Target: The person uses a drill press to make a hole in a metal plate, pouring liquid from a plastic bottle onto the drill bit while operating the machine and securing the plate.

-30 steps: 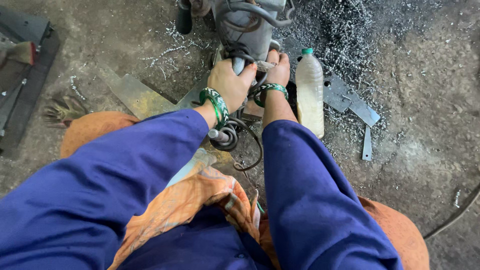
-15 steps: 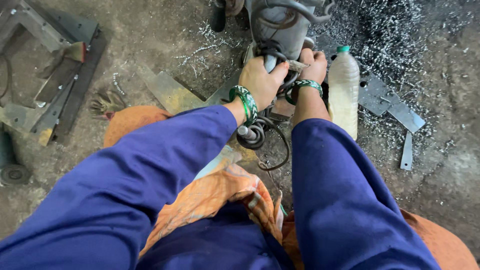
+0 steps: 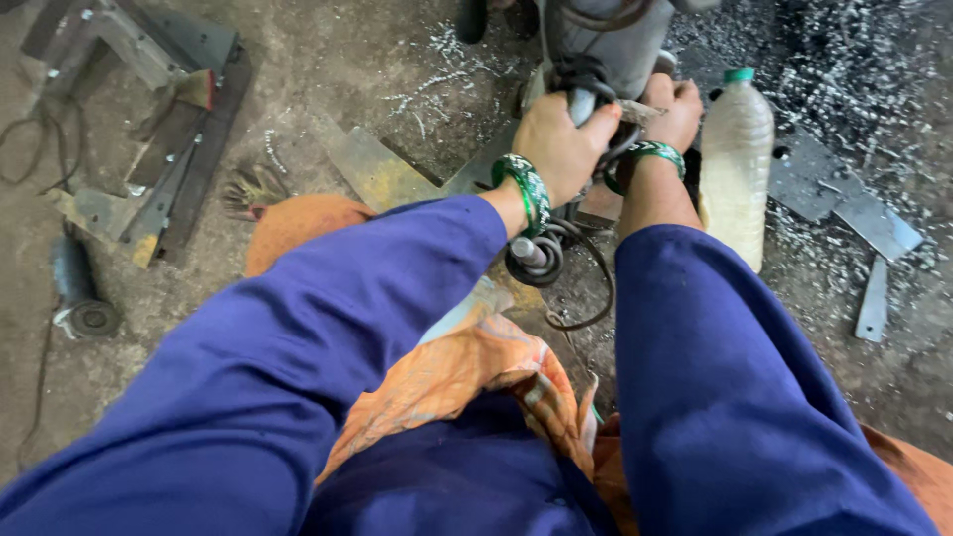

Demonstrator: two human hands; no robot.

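Observation:
A grey drilling machine (image 3: 606,45) stands on the floor in front of me. My left hand (image 3: 561,144) is wrapped around a handle of the machine, a green bangle on the wrist. My right hand (image 3: 675,109) grips another part of the machine just to the right, also with a green bangle. A coiled black cable (image 3: 541,258) hangs below my left wrist. Both arms are in blue sleeves. What lies under the machine is hidden by my hands.
A plastic bottle (image 3: 737,149) with a green cap stands right of my right hand. Flat metal plates (image 3: 844,199) and metal shavings (image 3: 854,60) lie at right. A steel frame (image 3: 149,129) and an angle grinder (image 3: 79,293) lie at left.
The view has shifted so the machine and hands sit further right and higher. Both hands keep their hold on the machine. The steel frame and grinder came into view at left.

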